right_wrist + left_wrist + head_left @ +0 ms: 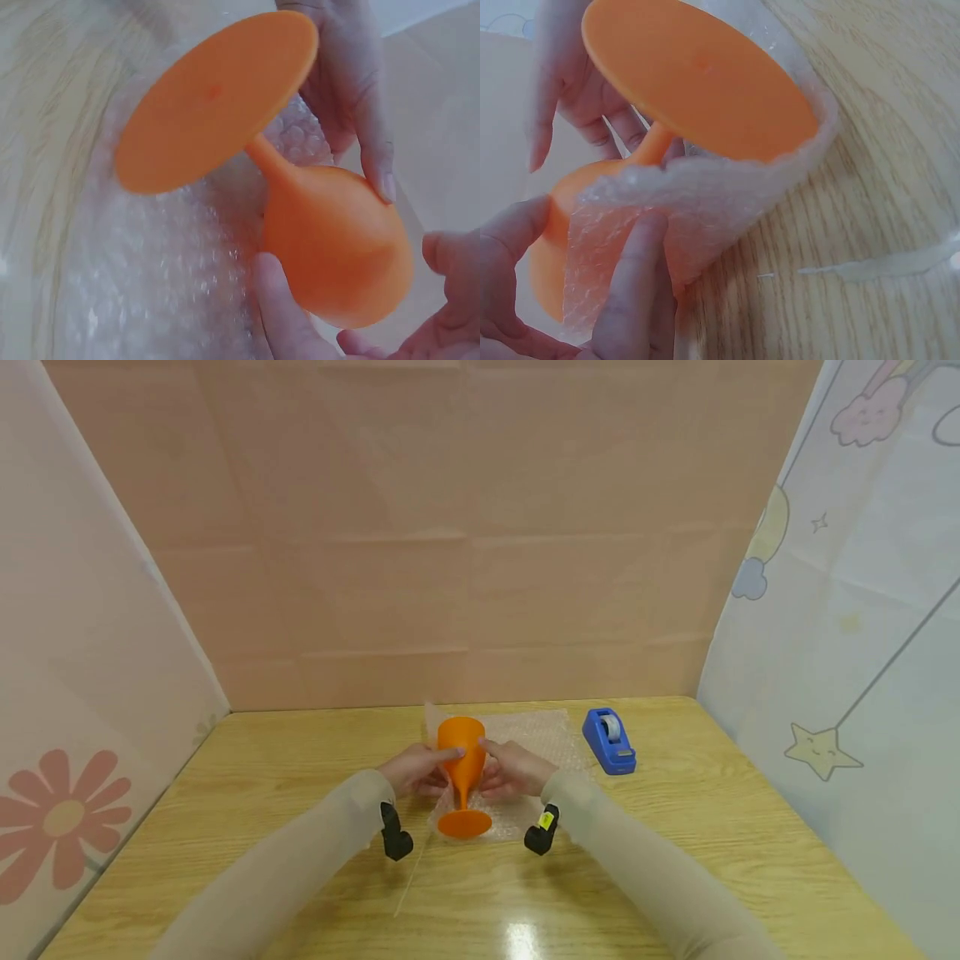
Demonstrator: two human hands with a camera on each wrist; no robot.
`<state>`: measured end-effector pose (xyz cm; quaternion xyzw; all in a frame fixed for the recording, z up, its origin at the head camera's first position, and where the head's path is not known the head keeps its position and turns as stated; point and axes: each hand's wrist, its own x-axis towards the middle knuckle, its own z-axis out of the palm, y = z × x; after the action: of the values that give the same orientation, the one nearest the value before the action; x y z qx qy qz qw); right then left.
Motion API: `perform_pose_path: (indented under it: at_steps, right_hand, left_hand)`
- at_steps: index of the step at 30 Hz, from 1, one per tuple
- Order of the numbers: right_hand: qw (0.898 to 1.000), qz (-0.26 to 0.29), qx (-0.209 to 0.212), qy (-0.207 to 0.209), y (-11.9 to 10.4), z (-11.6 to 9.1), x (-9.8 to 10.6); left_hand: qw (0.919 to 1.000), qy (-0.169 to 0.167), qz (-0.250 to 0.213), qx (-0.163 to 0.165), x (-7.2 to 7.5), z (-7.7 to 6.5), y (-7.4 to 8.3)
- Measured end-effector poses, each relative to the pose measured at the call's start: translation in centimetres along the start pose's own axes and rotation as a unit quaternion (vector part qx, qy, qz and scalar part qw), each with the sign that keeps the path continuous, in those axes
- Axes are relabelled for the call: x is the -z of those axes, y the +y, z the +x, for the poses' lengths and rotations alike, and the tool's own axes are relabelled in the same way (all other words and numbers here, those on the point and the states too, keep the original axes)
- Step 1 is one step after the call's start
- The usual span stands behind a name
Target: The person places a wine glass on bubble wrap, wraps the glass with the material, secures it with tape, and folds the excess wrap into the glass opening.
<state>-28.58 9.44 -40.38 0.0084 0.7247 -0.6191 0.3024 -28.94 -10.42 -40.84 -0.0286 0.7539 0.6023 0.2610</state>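
Observation:
An orange goblet (466, 758) is tilted over a sheet of bubble wrap (551, 739), its round foot towards me. My left hand (422, 767) holds the goblet from the left, thumb on the bowl. In the left wrist view, its fingers (634, 289) press a folded-up edge of the bubble wrap (705, 187) against the goblet. On the other side is my right hand (517, 768). The right wrist view shows its thumb (442, 251) apart from the bowl and a finger (281, 307) extended beside the bowl. Its other fingers are partly hidden.
A blue tape dispenser (609, 742) stands to the right, beyond the bubble wrap. A thin pale strip (410, 881) lies on the wooden table (300, 860) in front of the goblet. Panels rise behind the table and at both sides.

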Motion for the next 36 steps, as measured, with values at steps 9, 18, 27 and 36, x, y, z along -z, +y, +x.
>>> perform_pose_path:
  at_steps: [9, 18, 27, 36]
  right_hand:
    - [0.995, 0.096, -0.007, 0.01, -0.1, 1.3, 0.0]
    - [0.991, 0.136, -0.01, 0.004, 0.1, 1.4, 0.2]
    - [0.981, 0.19, -0.037, -0.03, 0.4, 1.2, 0.6]
    - [0.978, 0.197, -0.045, -0.045, 0.3, 0.6, 1.2]
  left_hand:
    - [0.9998, -0.017, -0.002, 0.002, 0.0, -0.1, 0.4]
    - [0.9999, -0.014, 0.008, -0.004, -0.1, -0.1, 0.9]
    - [0.9972, 0.012, 0.071, -0.019, -0.6, -0.1, 1.6]
    - [0.9931, 0.006, 0.107, -0.046, -0.8, 0.3, 2.2]
